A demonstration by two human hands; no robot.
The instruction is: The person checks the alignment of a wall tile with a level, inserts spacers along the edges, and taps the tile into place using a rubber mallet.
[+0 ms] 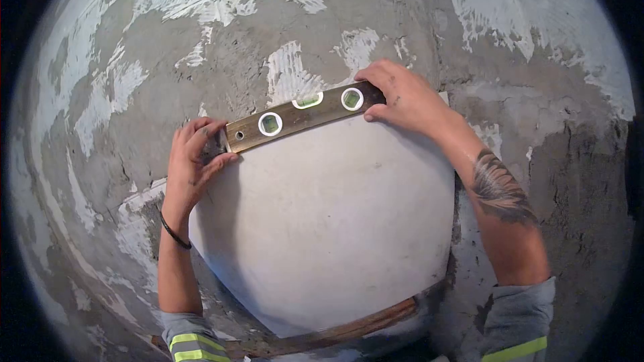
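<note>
Level (305, 116) on the white panel's (329, 221) top edge, left hand (196, 154) and right hand (402, 98) gripping its ends.

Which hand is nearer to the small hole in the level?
Left: the left hand holds the end of the level right beside the small hole. The right hand holds the opposite end, past all three vials.

The white panel (329, 228) lies open; the level (302, 119) blocks its top edge, a wooden strip (376, 320) its bottom.

Rough grey wall (563, 181) — patchy white plaster (500, 0) (ridged in places).
</note>
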